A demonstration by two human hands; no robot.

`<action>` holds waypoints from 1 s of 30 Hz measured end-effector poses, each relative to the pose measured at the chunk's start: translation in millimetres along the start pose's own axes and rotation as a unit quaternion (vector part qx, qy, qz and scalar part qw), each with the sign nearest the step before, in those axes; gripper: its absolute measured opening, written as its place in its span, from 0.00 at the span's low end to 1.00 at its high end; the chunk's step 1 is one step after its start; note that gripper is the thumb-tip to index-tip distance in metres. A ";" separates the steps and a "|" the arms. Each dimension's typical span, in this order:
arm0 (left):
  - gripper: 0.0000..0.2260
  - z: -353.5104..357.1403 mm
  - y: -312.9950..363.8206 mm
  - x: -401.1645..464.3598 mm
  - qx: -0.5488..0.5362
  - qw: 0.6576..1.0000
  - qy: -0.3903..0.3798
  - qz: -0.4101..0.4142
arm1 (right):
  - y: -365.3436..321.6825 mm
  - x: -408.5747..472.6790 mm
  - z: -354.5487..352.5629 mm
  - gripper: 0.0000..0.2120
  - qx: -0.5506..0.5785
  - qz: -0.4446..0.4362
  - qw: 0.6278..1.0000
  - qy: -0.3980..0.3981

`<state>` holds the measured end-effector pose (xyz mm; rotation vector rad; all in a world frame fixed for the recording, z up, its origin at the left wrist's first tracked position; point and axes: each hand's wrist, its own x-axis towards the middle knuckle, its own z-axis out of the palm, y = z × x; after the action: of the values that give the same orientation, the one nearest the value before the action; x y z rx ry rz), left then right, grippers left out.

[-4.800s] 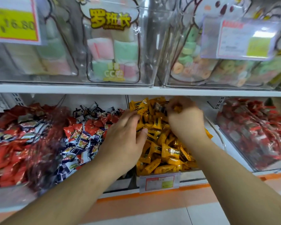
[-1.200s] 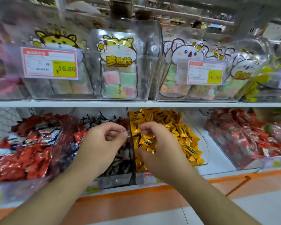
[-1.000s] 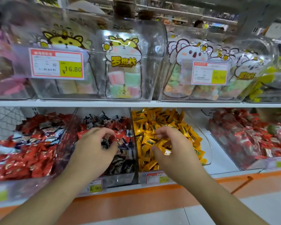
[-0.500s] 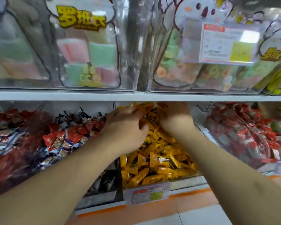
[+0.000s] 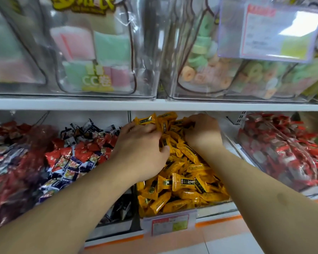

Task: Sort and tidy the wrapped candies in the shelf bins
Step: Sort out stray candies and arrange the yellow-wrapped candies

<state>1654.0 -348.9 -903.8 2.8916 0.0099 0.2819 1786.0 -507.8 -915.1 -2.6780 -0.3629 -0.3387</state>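
Both hands work the back of the yellow candies point(image 5: 182, 173) in the middle bin: left hand point(image 5: 141, 143) curled loosely over wrappers, right hand point(image 5: 202, 131) pressed in, its grip hidden. The mixed red and blue candies point(image 5: 77, 154) beside it look unsorted, so much remains

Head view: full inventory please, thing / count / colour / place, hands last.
yellow candies: heap, too many to count, yellow with dark labels, lower centre bin
red and navy candies: heap, mixed red and navy-white, bin left of centre
red candies: heap, red, lower right bin
red wrappers: heap, red, blurred, lower far left
price tag: one, red-bordered, front of the yellow bin
pastel rolls: several, pink and green, upper left clear bin
ring sweets: many, green and orange, upper right clear bin
left hand: on the yellow heap
right hand: at the heap's back
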 end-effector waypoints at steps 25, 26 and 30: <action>0.04 -50.3 -2.2 -94.4 -0.304 0.947 0.099 -0.041 | -62.8 -142.3 -72.7 0.03 0.385 -0.040 0.915 -0.116; 0.04 -54.7 -6.5 -103.1 -0.299 0.946 0.111 -0.057 | -66.4 -146.3 -73.1 0.04 0.393 -0.028 0.910 -0.130; 0.05 -63.7 -29.0 -126.8 -0.225 0.956 0.103 -0.160 | -69.8 -156.6 -71.5 0.07 0.374 0.010 0.916 -0.144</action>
<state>1517.8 -309.6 -873.9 2.3503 0.3935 0.4548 1605.5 -508.5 -871.3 -1.9624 -0.4409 0.1851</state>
